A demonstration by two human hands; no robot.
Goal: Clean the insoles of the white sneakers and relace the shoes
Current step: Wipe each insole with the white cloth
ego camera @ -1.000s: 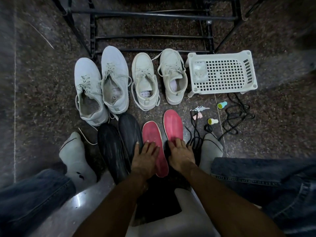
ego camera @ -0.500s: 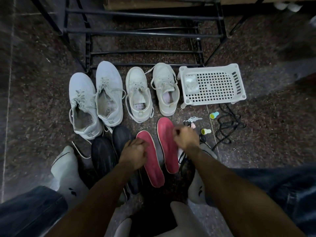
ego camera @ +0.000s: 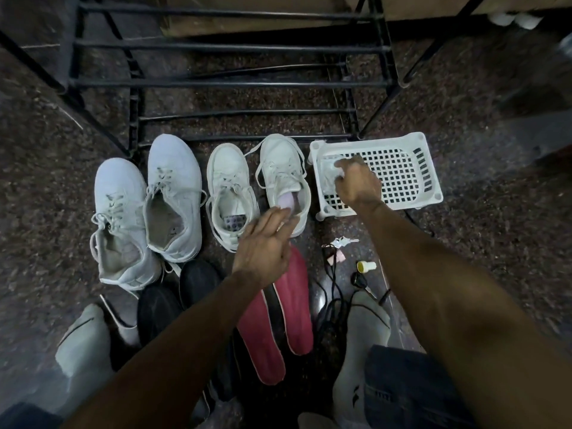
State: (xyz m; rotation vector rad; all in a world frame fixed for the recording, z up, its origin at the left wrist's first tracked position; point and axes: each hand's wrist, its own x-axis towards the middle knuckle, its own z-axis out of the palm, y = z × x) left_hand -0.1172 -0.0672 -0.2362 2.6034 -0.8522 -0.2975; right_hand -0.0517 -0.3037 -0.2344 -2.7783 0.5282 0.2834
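Since prev. frame: both hands off the insoles; right hand (ego camera: 359, 184) now up in the white basket (ego camera: 431, 168), left hand (ego camera: 263, 243) lifted over the shoe row.

- Right hand: fingers curled onto a pale crumpled item (ego camera: 328, 171) at basket's left end (cloth or wipe, can't tell which).
- Left hand: fingers straight, slightly spread, holding nothing; hovers in front of the smaller sneakers (ego camera: 229, 196), hiding the heel of the right one of the pair.
- Larger white sneakers (ego camera: 173, 193): fabric, laced, left of the smaller pair.
- Red insoles (ego camera: 297, 311), 2 pcs: flat, elongated, pale-edged, side by side on floor below left hand.
- Black insoles (ego camera: 158, 308), 2 pcs: just left of red ones.
- Basket: rigid plastic, square grid holes.
- Black cords (ego camera: 332, 292), yellow cap (ego camera: 366, 266): loose, between insoles and basket.
- Black metal rack (ego camera: 229, 83): behind shoes.
- Floor (ego camera: 495, 243): dark speckled stone.
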